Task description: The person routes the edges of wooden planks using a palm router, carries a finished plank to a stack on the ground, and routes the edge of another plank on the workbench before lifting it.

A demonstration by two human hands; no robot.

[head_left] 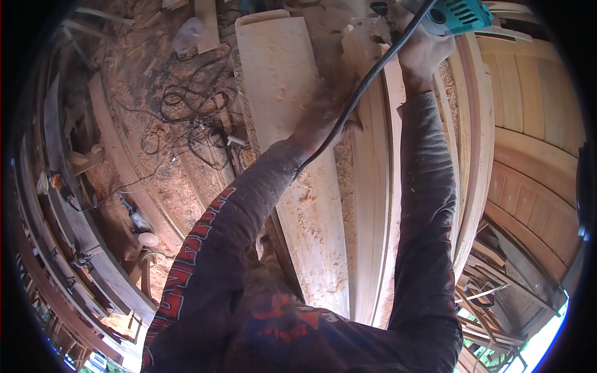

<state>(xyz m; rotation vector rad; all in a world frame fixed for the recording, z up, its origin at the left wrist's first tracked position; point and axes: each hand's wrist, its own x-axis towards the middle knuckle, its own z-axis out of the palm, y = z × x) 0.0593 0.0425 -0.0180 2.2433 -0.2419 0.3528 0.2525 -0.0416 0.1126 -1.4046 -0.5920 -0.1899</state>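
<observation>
At the upper right, my right hand [425,57] is wrapped round a teal power tool [459,17] with vent slots in its housing. Only part of the tool shows, so I cannot tell its exact kind. From it a thick black cord [367,84] runs down across my left forearm. My left hand [322,123] hovers over or rests on a wide pale board [277,59]; motion smears its fingers. To the right of that board, several long narrow planks [371,161] lie lengthwise under and beside my right arm.
Tangled cables [196,115] lie on the shavings-covered floor at the left. A clear plastic bag [188,34] is at the upper left. Wooden panels [535,149] stand along the right side, with scrap lumber [491,298] below. Dark beams [71,205] line the left edge.
</observation>
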